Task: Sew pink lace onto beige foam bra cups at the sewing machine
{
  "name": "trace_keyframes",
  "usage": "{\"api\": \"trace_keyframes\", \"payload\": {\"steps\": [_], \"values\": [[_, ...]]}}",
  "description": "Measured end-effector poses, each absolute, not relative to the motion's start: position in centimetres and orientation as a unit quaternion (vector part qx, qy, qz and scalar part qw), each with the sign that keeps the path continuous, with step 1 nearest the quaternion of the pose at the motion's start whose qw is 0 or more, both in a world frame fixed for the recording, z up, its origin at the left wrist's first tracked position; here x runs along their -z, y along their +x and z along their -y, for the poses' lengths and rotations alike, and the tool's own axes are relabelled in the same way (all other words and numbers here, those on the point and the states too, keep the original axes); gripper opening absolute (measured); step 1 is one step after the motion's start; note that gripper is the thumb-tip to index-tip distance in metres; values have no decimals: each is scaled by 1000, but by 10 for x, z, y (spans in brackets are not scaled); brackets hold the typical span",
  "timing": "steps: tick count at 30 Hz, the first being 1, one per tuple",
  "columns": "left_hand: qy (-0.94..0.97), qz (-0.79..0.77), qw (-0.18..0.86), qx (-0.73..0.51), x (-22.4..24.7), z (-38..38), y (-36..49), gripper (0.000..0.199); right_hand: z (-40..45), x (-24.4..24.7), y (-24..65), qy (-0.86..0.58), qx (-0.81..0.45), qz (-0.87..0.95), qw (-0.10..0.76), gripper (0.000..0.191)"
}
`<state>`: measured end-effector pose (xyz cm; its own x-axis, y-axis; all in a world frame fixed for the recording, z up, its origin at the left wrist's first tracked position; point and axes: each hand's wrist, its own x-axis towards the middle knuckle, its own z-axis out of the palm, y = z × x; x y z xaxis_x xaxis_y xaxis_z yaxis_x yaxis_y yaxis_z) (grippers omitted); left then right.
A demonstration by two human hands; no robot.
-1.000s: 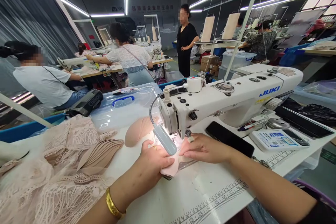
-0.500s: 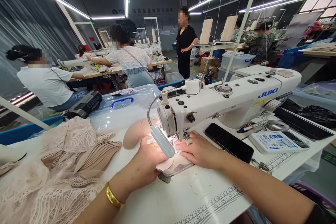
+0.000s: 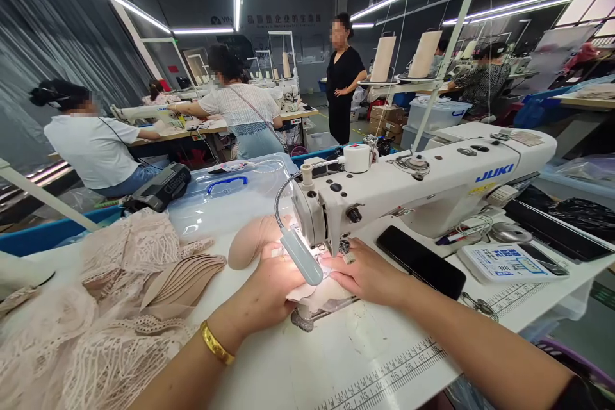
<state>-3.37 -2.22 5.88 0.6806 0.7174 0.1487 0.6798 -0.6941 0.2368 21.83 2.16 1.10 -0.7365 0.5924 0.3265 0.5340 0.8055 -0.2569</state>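
Under the head of a white sewing machine (image 3: pixel 423 186) lies pale pink fabric (image 3: pixel 321 295), lit by a small grey lamp (image 3: pixel 302 257) that covers part of it. My left hand (image 3: pixel 269 282) is closed on the fabric's left side, its fingertips partly hidden by the lamp. On the right, close to the presser foot, my right hand (image 3: pixel 369 272) holds the fabric with thumb and fingers near together. A smooth beige bra cup (image 3: pixel 247 245) shows just behind my left hand; whether it joins the fabric is hidden. The needle point cannot be made out.
Beige lace pieces (image 3: pixel 125 307) and stacked cup pieces (image 3: pixel 185 282) lie at left. A black phone (image 3: pixel 420 261) and a white-and-blue box (image 3: pixel 502 261) rest at right. Behind stands a lidded clear bin (image 3: pixel 216 205). Several people are farther back.
The pale fabric has shifted away from me a little, uncovering more of the metal piece at the bed's near edge. Both hands stay at the machine. The whole view has shifted slightly.
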Motion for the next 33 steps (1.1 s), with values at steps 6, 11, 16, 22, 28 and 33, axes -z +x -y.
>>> {"api": "trace_keyframes", "payload": {"steps": [6, 11, 16, 22, 28, 33], "values": [[911, -394, 69, -100, -59, 24, -32, 27, -20, -12, 223, -290, -101, 928, 212, 20], [911, -392, 66, -112, -60, 25, -30, 34, -18, -16, 223, -320, -127, 904, 255, 18], [909, -397, 71, -110, -58, 26, -29, 39, -16, -16, 222, -335, -143, 894, 262, 16], [906, -405, 65, -106, -57, 29, -27, 35, -17, -16, 222, -323, -147, 896, 266, 15], [905, -409, 59, -101, -56, 30, -27, 33, -17, -15, 222, -314, -136, 897, 278, 14], [908, -402, 55, -102, -51, 29, -30, 39, -17, -15, 224, -311, -132, 896, 287, 15]]}}
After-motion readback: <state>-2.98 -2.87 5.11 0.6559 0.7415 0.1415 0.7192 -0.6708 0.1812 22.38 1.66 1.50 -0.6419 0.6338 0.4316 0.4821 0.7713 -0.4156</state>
